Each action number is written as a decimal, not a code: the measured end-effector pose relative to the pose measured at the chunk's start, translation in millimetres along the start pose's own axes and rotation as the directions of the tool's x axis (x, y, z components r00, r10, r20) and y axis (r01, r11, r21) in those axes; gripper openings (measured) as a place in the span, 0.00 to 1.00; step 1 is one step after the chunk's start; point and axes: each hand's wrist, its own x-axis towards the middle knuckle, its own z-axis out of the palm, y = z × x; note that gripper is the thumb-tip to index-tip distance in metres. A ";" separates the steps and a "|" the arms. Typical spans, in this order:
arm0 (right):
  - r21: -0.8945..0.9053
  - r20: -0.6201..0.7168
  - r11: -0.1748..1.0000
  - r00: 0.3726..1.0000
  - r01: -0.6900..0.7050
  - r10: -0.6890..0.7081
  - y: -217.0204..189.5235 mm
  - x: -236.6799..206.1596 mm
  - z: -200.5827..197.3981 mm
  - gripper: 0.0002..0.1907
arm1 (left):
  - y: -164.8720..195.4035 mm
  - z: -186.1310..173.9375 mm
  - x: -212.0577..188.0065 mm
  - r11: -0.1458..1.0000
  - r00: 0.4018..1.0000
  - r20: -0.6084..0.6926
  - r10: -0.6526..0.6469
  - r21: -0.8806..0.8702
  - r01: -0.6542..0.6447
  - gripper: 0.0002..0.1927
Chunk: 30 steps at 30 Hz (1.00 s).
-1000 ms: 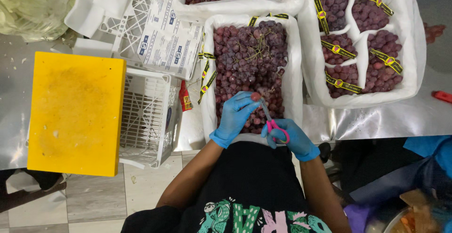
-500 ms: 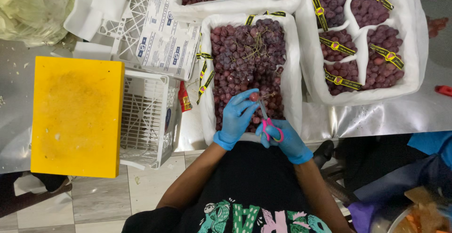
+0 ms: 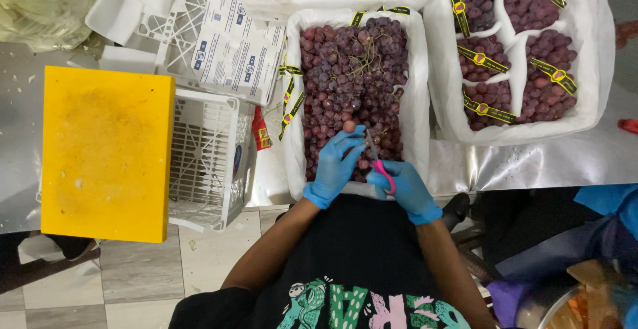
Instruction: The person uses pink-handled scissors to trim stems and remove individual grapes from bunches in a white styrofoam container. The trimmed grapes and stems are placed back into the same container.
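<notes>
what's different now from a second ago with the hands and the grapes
Little has changed. The left hand has shifted slightly up the tray of loose red grapes and now pinches a single grape at its fingertips. The right hand still grips the pink-handled scissors beside it. The yellow board, white crate and bagged grapes lie as before.
</notes>
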 end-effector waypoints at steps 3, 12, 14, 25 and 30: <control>0.094 0.211 0.994 0.974 0.057 -0.076 1.2 -8.0 -16.8 0.17 | -3.4 -5.8 4.9 0.973 0.995 -0.002 -0.101 -0.210 0.098 0.07; 0.140 0.240 0.988 0.966 0.065 -0.097 5.1 6.7 -13.7 0.21 | 13.8 -11.9 12.4 0.936 0.991 0.100 -0.092 -0.329 0.120 0.06; 0.120 0.232 0.989 0.966 0.089 -0.115 4.9 8.1 -13.6 0.22 | 16.4 -16.3 11.1 0.948 0.988 0.128 -0.085 -0.295 0.119 0.07; 0.202 0.232 0.975 0.963 0.092 -0.139 10.6 13.5 -18.2 0.24 | 17.0 -18.0 12.1 0.917 0.968 0.245 -0.048 -0.373 0.140 0.04; 0.223 0.216 0.971 0.966 0.092 -0.141 17.2 15.5 -18.2 0.25 | 11.5 -16.5 9.6 0.910 0.965 0.259 -0.044 -0.389 0.146 0.03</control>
